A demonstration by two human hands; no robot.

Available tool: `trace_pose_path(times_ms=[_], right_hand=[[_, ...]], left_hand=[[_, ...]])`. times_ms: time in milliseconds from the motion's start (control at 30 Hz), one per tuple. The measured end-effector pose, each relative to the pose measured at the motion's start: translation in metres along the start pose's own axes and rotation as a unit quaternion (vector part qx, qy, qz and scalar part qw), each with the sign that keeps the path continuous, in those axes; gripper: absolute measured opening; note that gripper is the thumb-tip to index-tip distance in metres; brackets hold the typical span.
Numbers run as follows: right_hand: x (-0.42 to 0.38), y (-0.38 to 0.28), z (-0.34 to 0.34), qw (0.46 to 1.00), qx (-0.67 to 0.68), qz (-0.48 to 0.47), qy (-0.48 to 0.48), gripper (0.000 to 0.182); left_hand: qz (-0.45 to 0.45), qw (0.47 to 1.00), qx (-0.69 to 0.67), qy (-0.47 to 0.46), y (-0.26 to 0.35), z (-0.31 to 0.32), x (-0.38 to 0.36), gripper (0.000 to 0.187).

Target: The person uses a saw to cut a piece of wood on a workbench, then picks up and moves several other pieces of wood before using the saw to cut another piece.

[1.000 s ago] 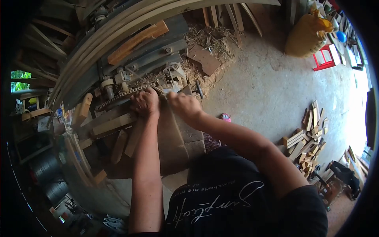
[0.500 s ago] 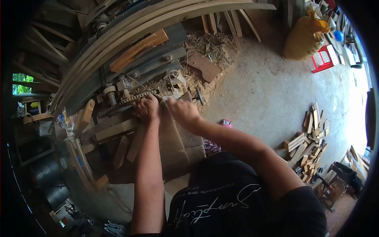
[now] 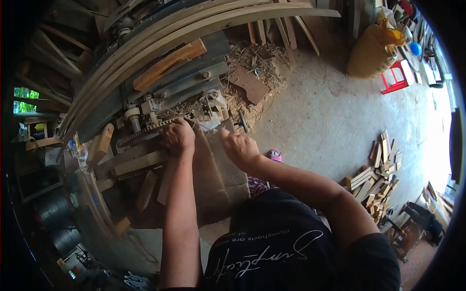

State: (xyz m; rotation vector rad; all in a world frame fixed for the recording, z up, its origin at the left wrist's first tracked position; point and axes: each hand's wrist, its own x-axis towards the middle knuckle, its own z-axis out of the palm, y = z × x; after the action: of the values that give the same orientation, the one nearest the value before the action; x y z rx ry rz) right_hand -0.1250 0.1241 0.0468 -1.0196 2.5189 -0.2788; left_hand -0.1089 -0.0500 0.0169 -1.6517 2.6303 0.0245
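My left hand (image 3: pixel 178 136) is closed, with its fingers curled at the edge of the machine, beside the toothed chain (image 3: pixel 145 130). What it grips is hidden beneath the fingers. To its right, my right hand (image 3: pixel 240 148) is held in a fist over the worn machine table (image 3: pixel 213 167); I cannot make out anything inside it. A thin pale strip (image 3: pixel 195 121) lies between the hands, near a small whitish piece (image 3: pixel 210 125). Wooden blocks (image 3: pixel 141 163) rest on the table left of my left forearm.
Long curved wooden strips (image 3: pixel 204 22) arch across the back, above an orange-brown board (image 3: pixel 170 64). Shavings (image 3: pixel 262 63) cover the floor behind the machine. On the right are a yellow sack (image 3: pixel 371 53), a red stool (image 3: pixel 395 77) and a pile of wood offcuts (image 3: pixel 376 179).
My right hand has moved right and slightly toward me, away from my left hand, which stays almost in place. The gap between them is wider.
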Motion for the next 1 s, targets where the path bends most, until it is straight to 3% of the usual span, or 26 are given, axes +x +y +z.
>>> trace_pose_path(times_ms=[67, 133, 200, 233, 267, 333, 367, 400, 467, 600, 633, 700, 867, 933, 1000], right_hand=[[0.025, -0.003, 0.004, 0.993, 0.0, -0.11, 0.037, 0.021], [0.044, -0.022, -0.01, 0.991, -0.046, -0.113, 0.047, 0.018], [0.056, -0.032, -0.003, 0.998, 0.005, -0.051, 0.025, 0.016], [0.045, -0.023, -0.005, 0.99, -0.008, -0.103, 0.096, 0.016], [0.034, -0.017, -0.006, 0.99, -0.012, -0.107, 0.096, 0.016], [0.017, -0.016, -0.018, 0.999, 0.032, -0.002, -0.035, 0.016], [0.019, -0.018, -0.017, 0.999, 0.015, 0.007, -0.046, 0.014], [0.025, -0.02, -0.009, 0.998, 0.011, 0.001, -0.054, 0.014], [0.048, -0.026, 0.003, 0.997, 0.015, -0.066, 0.028, 0.014], [0.042, -0.027, -0.018, 0.997, 0.024, -0.067, 0.028, 0.016], [0.039, -0.027, -0.025, 0.998, 0.044, -0.037, -0.019, 0.015], [0.044, -0.032, -0.017, 0.998, 0.049, -0.021, -0.019, 0.014], [0.064, -0.036, -0.009, 0.997, 0.071, -0.01, 0.0, 0.015], [0.054, -0.031, -0.021, 0.995, 0.094, -0.007, 0.001, 0.013], [0.042, -0.028, -0.021, 0.997, 0.07, -0.022, -0.006, 0.011]], left_hand=[[-0.001, 1.0, -0.009, -0.015, -0.004, 0.008, 0.004, 0.046], [-0.007, 0.999, -0.027, -0.019, -0.003, 0.003, 0.006, 0.046], [0.071, 0.997, 0.037, -0.001, -0.005, -0.001, -0.003, 0.045], [0.069, 0.997, 0.035, 0.0, -0.002, -0.001, -0.004, 0.045], [0.057, 0.998, 0.025, 0.016, 0.001, 0.0, -0.005, 0.043], [0.026, 0.999, 0.008, 0.041, -0.001, 0.004, -0.005, 0.04], [0.036, 0.999, -0.009, 0.038, -0.003, 0.006, -0.004, 0.038], [0.027, 0.999, -0.009, 0.033, -0.007, 0.009, -0.005, 0.038], [0.055, 0.997, -0.01, 0.048, -0.005, 0.005, -0.004, 0.041], [0.139, 0.983, 0.041, 0.109, 0.004, -0.023, -0.025, 0.035], [0.135, 0.984, 0.037, 0.111, 0.006, -0.016, -0.023, 0.035], [0.117, 0.978, -0.009, 0.172, 0.001, -0.001, -0.02, 0.033], [0.091, 0.99, 0.005, 0.106, -0.001, 0.006, -0.005, 0.031], [0.063, 0.998, -0.015, -0.004, 0.002, -0.004, -0.004, 0.034], [0.054, 0.998, -0.008, 0.0, 0.006, -0.009, -0.009, 0.034]])
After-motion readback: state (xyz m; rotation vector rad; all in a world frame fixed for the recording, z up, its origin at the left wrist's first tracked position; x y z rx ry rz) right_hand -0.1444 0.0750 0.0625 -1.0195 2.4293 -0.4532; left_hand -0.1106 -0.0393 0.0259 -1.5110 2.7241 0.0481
